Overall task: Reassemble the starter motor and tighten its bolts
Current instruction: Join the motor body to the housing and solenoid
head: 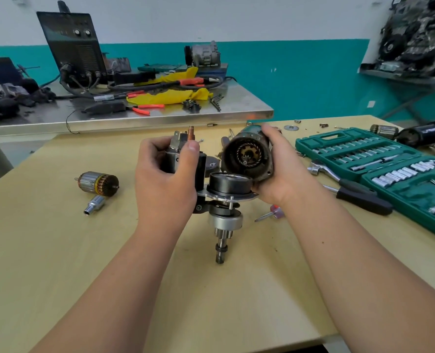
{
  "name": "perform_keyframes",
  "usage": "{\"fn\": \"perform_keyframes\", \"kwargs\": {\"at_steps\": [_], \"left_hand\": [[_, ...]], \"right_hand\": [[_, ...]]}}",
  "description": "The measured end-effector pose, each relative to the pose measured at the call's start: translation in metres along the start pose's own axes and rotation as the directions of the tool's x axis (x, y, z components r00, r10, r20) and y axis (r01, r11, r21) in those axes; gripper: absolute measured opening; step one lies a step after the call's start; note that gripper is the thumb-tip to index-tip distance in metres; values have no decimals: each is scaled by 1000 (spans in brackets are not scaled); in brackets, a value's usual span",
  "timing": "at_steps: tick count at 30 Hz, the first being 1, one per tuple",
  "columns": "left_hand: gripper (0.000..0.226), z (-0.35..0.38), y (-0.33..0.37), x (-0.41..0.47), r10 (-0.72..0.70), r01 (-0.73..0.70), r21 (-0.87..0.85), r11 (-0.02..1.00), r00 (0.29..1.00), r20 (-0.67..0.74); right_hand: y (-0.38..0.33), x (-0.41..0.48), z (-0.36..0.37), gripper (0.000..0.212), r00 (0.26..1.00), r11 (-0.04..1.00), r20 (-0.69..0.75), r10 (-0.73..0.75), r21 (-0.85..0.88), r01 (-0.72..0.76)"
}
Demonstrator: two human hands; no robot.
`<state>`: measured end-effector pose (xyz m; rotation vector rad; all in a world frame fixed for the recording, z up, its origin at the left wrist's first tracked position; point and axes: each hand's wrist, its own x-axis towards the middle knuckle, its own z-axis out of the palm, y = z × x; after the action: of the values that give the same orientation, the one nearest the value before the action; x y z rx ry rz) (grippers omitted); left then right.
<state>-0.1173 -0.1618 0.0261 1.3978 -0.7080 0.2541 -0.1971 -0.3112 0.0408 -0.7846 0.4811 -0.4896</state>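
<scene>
Above the table [58, 250] centre, my left hand [165, 179] curls round the solenoid [183, 159], its pinion shaft [221, 240] pointing toward the near edge; my right hand [282, 171] grips the motor housing [247, 156], open end toward me. Armature [98, 183] lies toward the left edge.

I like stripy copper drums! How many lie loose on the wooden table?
2: the near armature left of the left hand, the far armature behind the green socket case. More may hide inside housings.

On our desk [58, 250] we have the armature [98, 183] at left, a socket [94, 205] just before it, and the socket case [389, 164] at right
</scene>
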Motion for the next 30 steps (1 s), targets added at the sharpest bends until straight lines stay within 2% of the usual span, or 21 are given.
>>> {"fn": "perform_keyframes", "kwargs": {"at_steps": [9,18,24,30], "left_hand": [[14,-1,0,-1,33,-33,-9,999,999,1],[16,-1,0,-3,12,-12,-22,1000,1000,0],[14,0,1,-4,15,-15,-13,1000,1000,-3],[16,-1,-2,-1,-22,22,-15,1000,1000,-10]], "right_hand": [[3,-1,-1,59,999,999,19,40,-16,-40],[4,-4,0,59,999,999,28,45,-18,-44],[1,-5,-5,52,999,994,38,-19,111,14],[2,-7,-4,54,995,995,75,-68,72,63]]}}
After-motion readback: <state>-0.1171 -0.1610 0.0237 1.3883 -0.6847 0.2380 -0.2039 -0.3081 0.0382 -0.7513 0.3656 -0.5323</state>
